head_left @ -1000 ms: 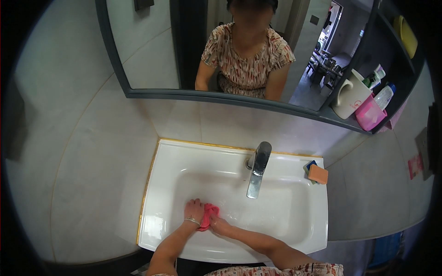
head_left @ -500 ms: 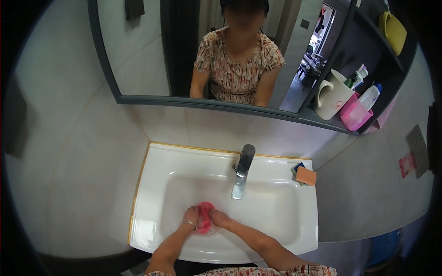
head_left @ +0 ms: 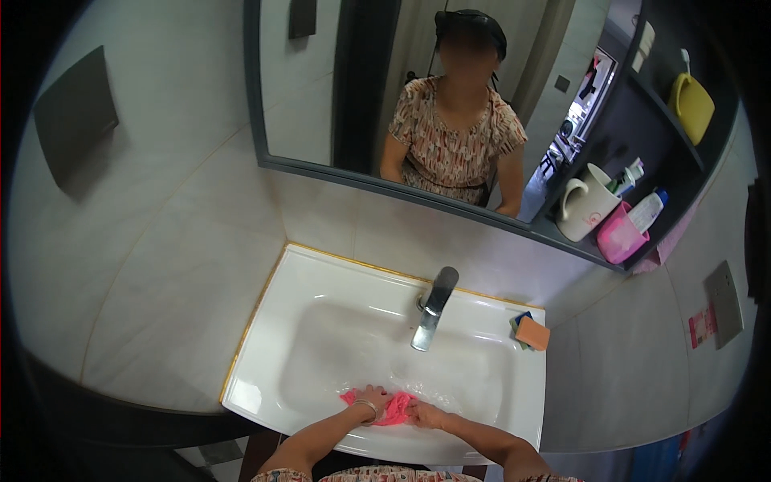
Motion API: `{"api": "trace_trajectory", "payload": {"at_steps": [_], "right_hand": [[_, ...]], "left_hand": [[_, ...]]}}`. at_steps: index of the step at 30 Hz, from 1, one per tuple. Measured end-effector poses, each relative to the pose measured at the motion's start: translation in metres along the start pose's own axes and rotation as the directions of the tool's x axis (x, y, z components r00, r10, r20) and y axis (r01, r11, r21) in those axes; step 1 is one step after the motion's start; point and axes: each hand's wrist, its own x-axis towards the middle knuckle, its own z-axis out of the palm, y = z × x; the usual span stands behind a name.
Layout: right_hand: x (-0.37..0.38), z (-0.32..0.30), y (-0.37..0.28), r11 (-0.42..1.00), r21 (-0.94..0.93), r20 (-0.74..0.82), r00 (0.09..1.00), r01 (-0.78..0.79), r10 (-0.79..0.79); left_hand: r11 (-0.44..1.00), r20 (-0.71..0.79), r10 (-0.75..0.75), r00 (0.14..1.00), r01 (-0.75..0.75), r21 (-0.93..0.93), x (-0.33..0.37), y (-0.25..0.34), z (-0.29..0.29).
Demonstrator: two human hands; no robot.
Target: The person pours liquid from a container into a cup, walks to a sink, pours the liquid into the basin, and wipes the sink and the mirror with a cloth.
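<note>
Pink cloth (head_left: 397,410) had spread wider, frontward of faucet (head_left: 438,302); left hand (head_left: 372,397) atop, fingers parted; right hand (head_left: 426,414) curled, hold unclear.

- A home bathroom, by its look
- White washbasin (head_left: 255,379) with a chrome tap (head_left: 436,310)
- Dark-framed mirror (head_left: 365,104) above it
- Shelves (head_left: 663,122) beside the mirror, holding a mug (head_left: 586,205), a pink cup (head_left: 620,235) and a tube (head_left: 647,210)
- Pale tiled wall (head_left: 185,241)

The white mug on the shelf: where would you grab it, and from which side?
Probably by its handle, from the left: that loop sticks out leftward from the white mug, while a pink cup crowds its right side.
</note>
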Motion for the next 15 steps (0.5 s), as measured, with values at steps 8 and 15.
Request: {"api": "trace_trajectory", "payload": {"at_steps": [8,15], "right_hand": [[0.093,0.033,-0.028,0.989,-0.079,-0.182,0.973,0.129,-0.142],[0.196,-0.002,-0.044,0.983,-0.166,-0.371,0.918,0.082,-0.139]], "left_hand": [[0.965,-0.235,-0.092,0.968,0.145,0.220,-0.018,-0.070,-0.029],[0.969,-0.680,0.058,0.731,0.122,0.214,0.031,-0.139,-0.061]]}}
